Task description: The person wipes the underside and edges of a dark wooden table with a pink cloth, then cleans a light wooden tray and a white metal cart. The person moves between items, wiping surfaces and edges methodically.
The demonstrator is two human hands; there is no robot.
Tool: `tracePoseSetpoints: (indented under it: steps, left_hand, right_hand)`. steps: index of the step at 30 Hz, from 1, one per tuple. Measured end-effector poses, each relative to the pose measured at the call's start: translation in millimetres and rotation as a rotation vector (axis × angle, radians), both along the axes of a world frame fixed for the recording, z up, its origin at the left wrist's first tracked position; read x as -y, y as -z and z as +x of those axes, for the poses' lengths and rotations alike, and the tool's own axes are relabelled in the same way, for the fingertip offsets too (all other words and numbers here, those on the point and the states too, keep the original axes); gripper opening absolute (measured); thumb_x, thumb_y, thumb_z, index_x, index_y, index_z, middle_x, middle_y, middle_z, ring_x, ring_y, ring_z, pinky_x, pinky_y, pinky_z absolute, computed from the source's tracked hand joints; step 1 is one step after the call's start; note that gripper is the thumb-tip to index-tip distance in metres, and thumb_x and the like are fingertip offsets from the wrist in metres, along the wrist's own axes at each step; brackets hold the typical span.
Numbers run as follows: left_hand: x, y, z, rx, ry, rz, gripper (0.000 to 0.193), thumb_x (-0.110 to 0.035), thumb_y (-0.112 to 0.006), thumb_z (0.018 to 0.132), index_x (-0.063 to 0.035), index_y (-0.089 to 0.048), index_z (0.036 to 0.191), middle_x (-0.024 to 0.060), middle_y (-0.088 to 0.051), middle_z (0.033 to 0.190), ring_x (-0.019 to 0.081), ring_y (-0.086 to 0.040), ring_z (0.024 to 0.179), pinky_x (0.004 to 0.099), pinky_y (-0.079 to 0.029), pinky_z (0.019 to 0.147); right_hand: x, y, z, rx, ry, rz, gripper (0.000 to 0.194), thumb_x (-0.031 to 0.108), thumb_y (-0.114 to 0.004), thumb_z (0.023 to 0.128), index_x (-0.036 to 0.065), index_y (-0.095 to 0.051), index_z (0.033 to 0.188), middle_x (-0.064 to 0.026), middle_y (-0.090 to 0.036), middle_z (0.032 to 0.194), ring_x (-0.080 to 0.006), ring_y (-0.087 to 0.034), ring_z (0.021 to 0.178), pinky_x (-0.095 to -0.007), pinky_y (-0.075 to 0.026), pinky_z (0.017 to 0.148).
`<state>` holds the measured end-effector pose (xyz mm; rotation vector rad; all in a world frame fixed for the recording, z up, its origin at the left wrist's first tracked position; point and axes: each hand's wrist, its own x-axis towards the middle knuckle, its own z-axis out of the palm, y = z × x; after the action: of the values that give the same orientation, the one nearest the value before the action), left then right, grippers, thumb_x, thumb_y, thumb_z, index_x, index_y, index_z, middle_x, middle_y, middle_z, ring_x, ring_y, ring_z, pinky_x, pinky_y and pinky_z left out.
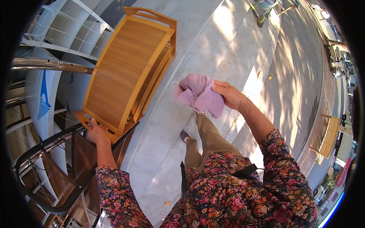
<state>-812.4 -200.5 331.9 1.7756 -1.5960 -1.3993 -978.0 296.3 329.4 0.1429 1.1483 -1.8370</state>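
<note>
In my right hand (230, 94) is a bunched pale purple-pink cloth (204, 95), pinched between thumb and fingers and hanging over the pavement. My left hand (97, 131) holds the near side panel of a wooden shelf unit (128, 71), at the handle cut-out, with some fingers hidden. The unit has a smooth, wood-grained top, tiers below it along the right side, and a similar cut-out handle in its far end panel. A wide gap of pavement lies between the cloth and the unit.
Left of the unit are a metal tube (54, 64), a white wire rack (77, 31) and a black-framed rack (71, 193). Grey pavement (159, 136) runs alongside. A broom (260, 20) stands far off near a bucket. A wooden bench-like piece (328, 136) is at right, near parked vehicles.
</note>
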Motion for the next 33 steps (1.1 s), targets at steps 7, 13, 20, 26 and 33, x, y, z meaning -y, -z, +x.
tracePoseSetpoints:
  steps: [7, 13, 20, 26, 33]
  left_hand:
    - [-90, -32, 57, -0.293, 0.083, -0.075, 0.051, -0.045, -0.062, 0.100, -0.0056, -0.055, 0.131, 0.0085, -0.062, 0.127, 0.0206, -0.057, 0.122, 0.0354, -0.045, 0.101]
    - [-248, -19, 108, -0.341, 0.461, 0.316, 0.045, -0.022, -0.066, 0.101, -0.0010, -0.053, 0.139, 0.0160, -0.060, 0.134, 0.0216, -0.060, 0.120, 0.0351, -0.047, 0.102]
    - [-278, 7, 93, -0.255, 0.847, 0.134, 0.058, -0.006, -0.070, 0.093, -0.0114, -0.051, 0.148, 0.0189, -0.060, 0.136, 0.0245, -0.061, 0.121, 0.0351, -0.051, 0.098]
    - [-271, 13, 92, -0.235, 1.055, -0.165, 0.048, 0.006, -0.074, 0.074, -0.0081, -0.066, 0.118, 0.0097, -0.065, 0.117, 0.0286, -0.064, 0.103, 0.0323, -0.052, 0.089]
    - [-247, -12, 127, 0.064, 0.998, -0.542, 0.020, 0.005, -0.074, 0.072, -0.0034, -0.057, 0.080, 0.0080, -0.058, 0.095, 0.0261, -0.057, 0.088, 0.0361, -0.049, 0.077]
  right_hand:
    - [-5, -2, 61, 0.191, 0.138, -0.217, 0.020, 0.015, -0.064, 0.102, 0.002, -0.070, 0.117, -0.0014, -0.071, 0.100, -0.0085, -0.066, 0.087, -0.0248, -0.053, 0.068]
    - [58, -16, 102, -0.365, -0.301, 0.261, 0.024, 0.004, -0.060, 0.093, 0.007, -0.068, 0.115, 0.0064, -0.049, 0.074, -0.0052, -0.043, 0.065, -0.0246, -0.035, 0.055]
    - [64, -54, 121, -0.439, -0.466, -0.002, 0.036, 0.004, -0.059, 0.089, 0.006, -0.065, 0.124, 0.0014, -0.051, 0.082, -0.0093, -0.049, 0.076, -0.0260, -0.042, 0.069]
    - [68, -74, 157, -0.891, -0.416, 0.078, 0.038, 0.007, -0.061, 0.092, 0.006, -0.062, 0.130, -0.0064, -0.052, 0.094, -0.0157, -0.052, 0.082, -0.0287, -0.046, 0.074]
    - [47, -43, 169, -1.211, -0.520, 0.578, 0.023, 0.005, -0.063, 0.085, 0.002, -0.065, 0.108, -0.0157, -0.062, 0.098, -0.0319, -0.060, 0.102, -0.0442, -0.048, 0.091]
